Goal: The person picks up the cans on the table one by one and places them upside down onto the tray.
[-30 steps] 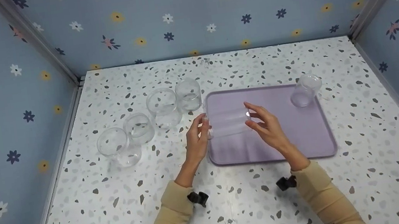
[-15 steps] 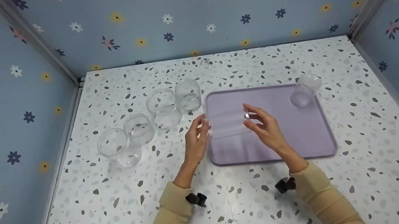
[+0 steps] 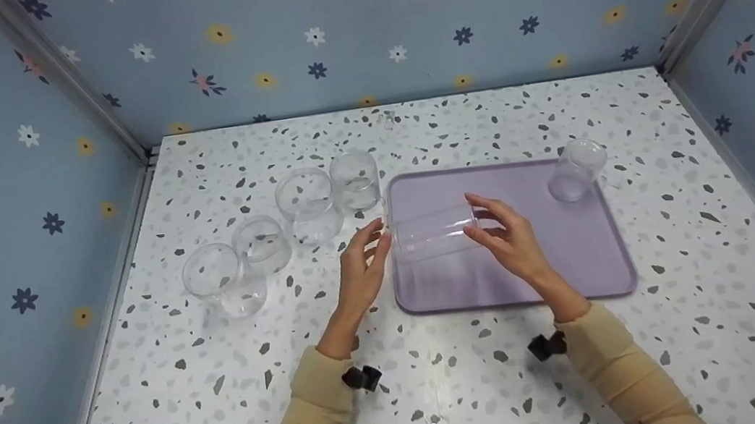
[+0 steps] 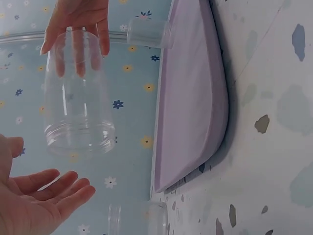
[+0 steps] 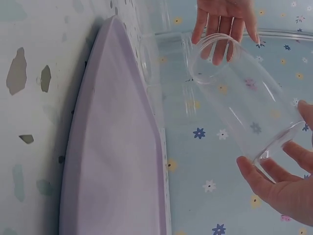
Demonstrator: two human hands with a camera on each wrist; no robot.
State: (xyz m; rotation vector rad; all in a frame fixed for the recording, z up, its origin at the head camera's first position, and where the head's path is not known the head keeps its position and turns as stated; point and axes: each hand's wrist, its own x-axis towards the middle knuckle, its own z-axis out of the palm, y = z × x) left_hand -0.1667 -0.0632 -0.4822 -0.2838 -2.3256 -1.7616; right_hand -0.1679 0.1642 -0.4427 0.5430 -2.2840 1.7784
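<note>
A clear glass tumbler (image 3: 435, 232) lies sideways in the air over the left half of the purple tray (image 3: 518, 284). My right hand (image 3: 515, 245) grips its right end, thumb and fingers round the rim in the right wrist view. My left hand (image 3: 360, 273) is beside the opposite end, its fingers loosely spread and holding nothing. A gap shows between the left fingers (image 4: 73, 193) and the thick ringed end of the tumbler (image 4: 80, 107) in the left wrist view. Another clear tumbler (image 3: 573, 175) stands at the tray's back right corner.
Left of the tray, several clear glass vessels stand in a slanting row: a rounded one (image 3: 212, 272) in front, a low one (image 3: 262, 245), a wide one (image 3: 307, 206) and a narrower one (image 3: 355, 180) near the tray's back left corner. Flowered panels (image 3: 354, 32) border the speckled table.
My left hand has let go of the tumbler's left end and drawn slightly left. The right hand has moved a little right, still holding the tumbler, which now tilts slightly.
</note>
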